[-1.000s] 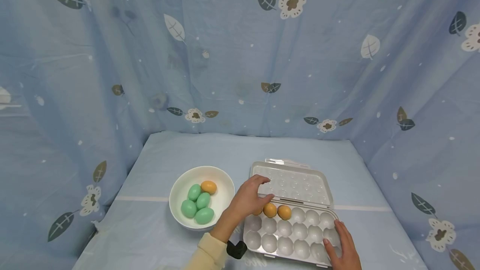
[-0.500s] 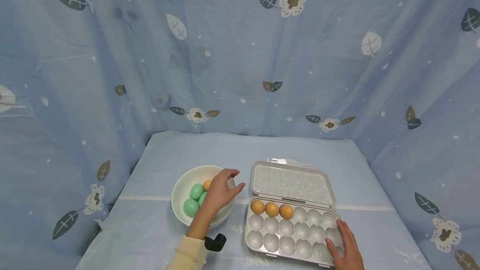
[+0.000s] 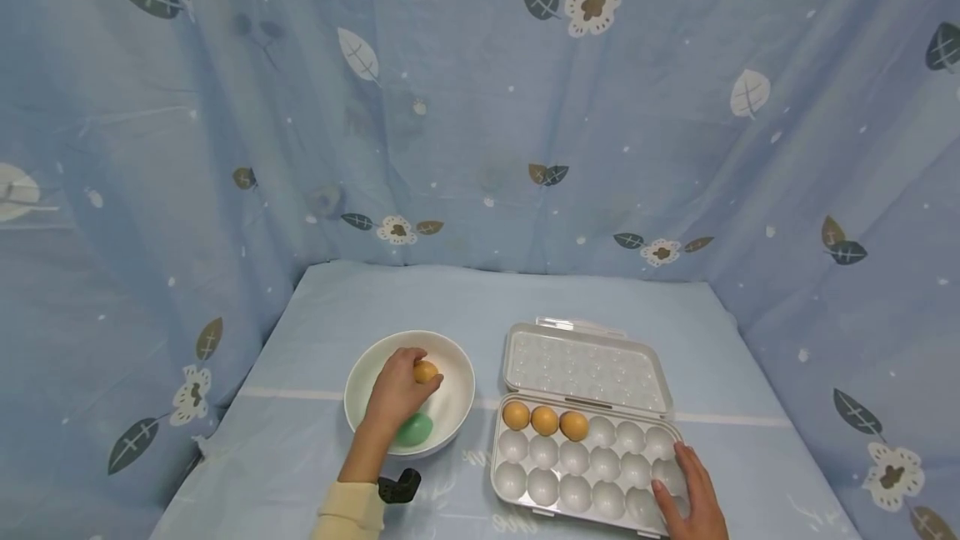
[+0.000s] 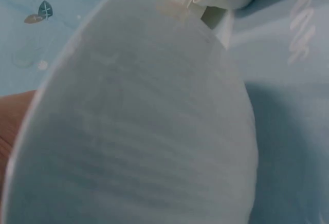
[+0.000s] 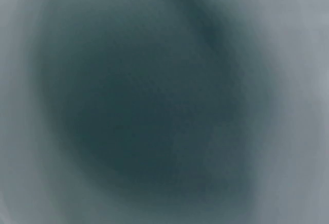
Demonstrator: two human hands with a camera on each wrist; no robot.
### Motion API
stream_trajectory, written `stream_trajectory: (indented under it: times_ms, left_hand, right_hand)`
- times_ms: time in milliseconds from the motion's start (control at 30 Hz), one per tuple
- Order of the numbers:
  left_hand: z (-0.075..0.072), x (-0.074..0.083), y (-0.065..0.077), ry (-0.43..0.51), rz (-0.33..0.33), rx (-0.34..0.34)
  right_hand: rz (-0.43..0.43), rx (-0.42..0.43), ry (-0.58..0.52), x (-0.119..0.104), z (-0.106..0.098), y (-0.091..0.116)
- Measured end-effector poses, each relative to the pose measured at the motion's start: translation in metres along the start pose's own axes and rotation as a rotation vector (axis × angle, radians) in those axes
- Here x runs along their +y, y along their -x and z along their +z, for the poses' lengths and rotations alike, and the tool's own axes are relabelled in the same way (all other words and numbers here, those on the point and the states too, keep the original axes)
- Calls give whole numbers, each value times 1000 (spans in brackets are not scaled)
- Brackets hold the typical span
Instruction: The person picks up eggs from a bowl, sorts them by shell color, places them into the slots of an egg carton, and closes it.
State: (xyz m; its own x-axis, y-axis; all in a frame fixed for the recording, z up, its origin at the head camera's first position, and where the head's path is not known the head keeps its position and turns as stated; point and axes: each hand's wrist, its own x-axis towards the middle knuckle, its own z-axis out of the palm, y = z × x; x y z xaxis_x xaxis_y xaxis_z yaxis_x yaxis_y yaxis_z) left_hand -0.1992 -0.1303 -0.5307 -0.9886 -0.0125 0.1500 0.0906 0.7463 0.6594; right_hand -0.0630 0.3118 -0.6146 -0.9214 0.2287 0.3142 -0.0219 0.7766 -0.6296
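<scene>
Inside the white bowl [image 3: 459, 407], my left hand [image 3: 396, 394] pinches an orange egg [image 3: 425, 371] between thumb and fingers. A green egg [image 3: 414, 430] lies below that hand, which covers the other part of the bowl's contents. The bowl's outer wall [image 4: 139, 111] fills most of the left wrist view, with a bit of the hand [image 4: 13, 121] behind it. My right hand [image 3: 696, 494] rests on the right end of the unlidded egg carton [image 3: 577, 463], its fingers fairly straight. Several orange eggs [image 3: 544, 421] sit in the carton's back row, at the left.
The carton's clear lid [image 3: 588, 367] lies folded back behind it. A light blue cloth [image 3: 480, 298] covers the table, and a patterned blue curtain [image 3: 480, 123] hangs around it. The right wrist view is a dark blur.
My left hand has moved left from the carton's back-left corner into the bowl and taken hold of the orange egg there. The right hand has stayed on the carton.
</scene>
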Motion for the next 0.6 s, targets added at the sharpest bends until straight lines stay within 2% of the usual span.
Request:
stream_trajectory:
  times_ms: [133,333,600]
  left_hand:
    - [0,-4,-2,-35,-6,-28]
    - [6,-4,-3,-22,14,-75]
    - [18,1,0,-16,92,-134]
  right_hand:
    - [7,-11,-5,2,0,0]
    - [50,-46,-9,1,-2,0]
    - [17,-6,6,0,1,0]
